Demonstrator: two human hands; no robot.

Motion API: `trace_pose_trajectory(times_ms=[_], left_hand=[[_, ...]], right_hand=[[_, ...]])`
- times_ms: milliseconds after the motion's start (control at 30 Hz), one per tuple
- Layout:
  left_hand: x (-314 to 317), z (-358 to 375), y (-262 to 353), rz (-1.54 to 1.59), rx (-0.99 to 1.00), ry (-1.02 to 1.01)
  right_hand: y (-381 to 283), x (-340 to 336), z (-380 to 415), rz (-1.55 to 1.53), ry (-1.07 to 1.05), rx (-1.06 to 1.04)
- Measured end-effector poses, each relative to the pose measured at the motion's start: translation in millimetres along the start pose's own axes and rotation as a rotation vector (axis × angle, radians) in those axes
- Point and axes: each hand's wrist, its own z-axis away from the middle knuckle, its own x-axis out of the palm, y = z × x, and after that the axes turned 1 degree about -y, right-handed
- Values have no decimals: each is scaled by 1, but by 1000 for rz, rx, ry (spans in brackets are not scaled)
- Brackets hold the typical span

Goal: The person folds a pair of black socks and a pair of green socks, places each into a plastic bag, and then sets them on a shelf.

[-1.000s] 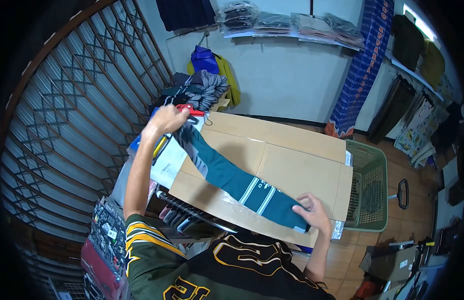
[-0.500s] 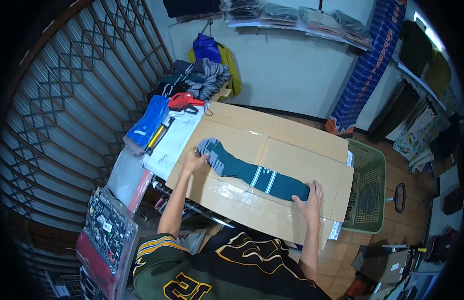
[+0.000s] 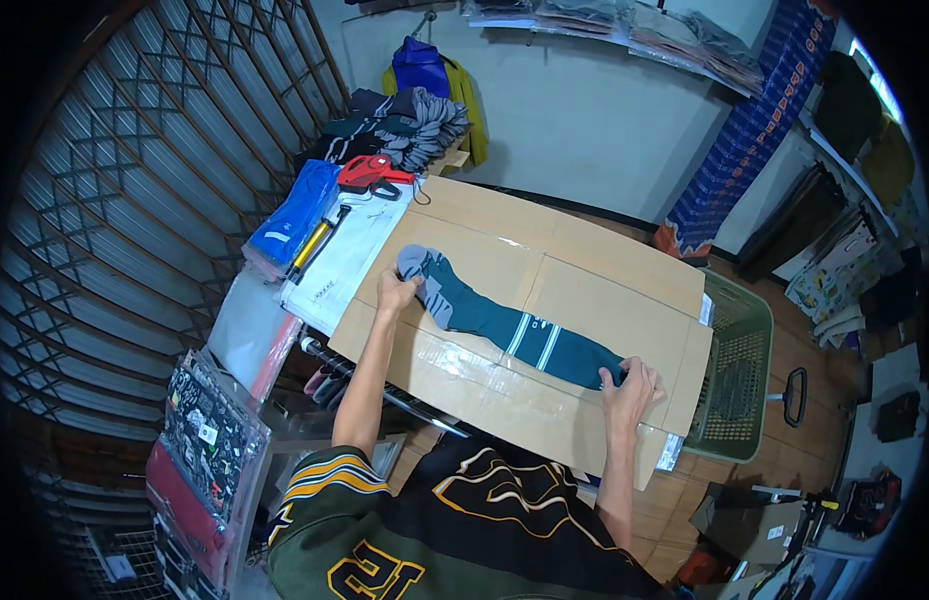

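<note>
One brown cardboard-topped desk [image 3: 605,285] stands beside a green perforated plastic basket [image 3: 762,400], contents too dark to identify. A long teal-and-grey knit sock [image 3: 480,315] lies mid-desk, apart from a flat blue plastic packet [image 3: 297,212]. The left hand [image 3: 395,292] pinches the sock's foot; the right hand [image 3: 630,392] grips its cuff. A red plastic handheld tool [image 3: 367,172] rests beside the packet.

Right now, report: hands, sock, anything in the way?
Left hand at foot end of green sock, right hand at cuff end. Sock lying on cardboard. Red tool off by cardboard's far-left corner, not in the way.
</note>
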Motion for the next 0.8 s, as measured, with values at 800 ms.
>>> trace_pose_trajectory(times_ms=[800], left_hand=[[16, 28, 65, -206, 64, 23]], right_hand=[[62, 43, -11, -495, 16, 221]])
